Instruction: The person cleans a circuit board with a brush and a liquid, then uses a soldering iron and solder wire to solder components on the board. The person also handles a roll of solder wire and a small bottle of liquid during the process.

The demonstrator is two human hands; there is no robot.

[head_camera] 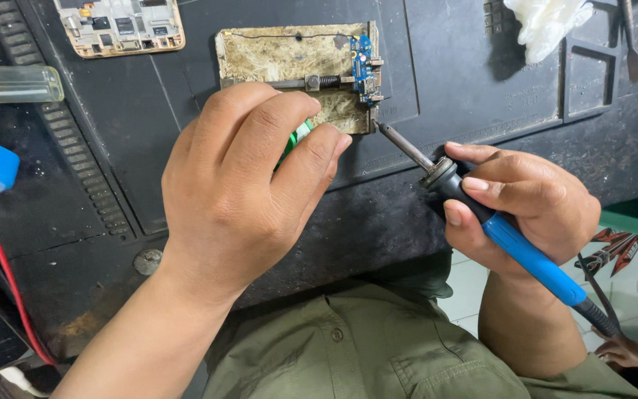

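Note:
My right hand [526, 203] grips a soldering iron [518, 247] with a blue and black handle; its metal tip points up-left toward the lower right corner of a worn clamp plate [282, 55]. A small blue circuit board [364, 63] is clamped at that plate's right edge. My left hand [241, 185] hovers over the plate's lower part, fingers closed round a small green object [298, 137] that is mostly hidden.
A dark work mat [452, 74] covers the bench. An opened phone frame [119, 26] lies at the top left, a clear tube [9, 83] at the left edge, white gloves [548, 26] at the top right. A red wire [1, 273] runs down the left.

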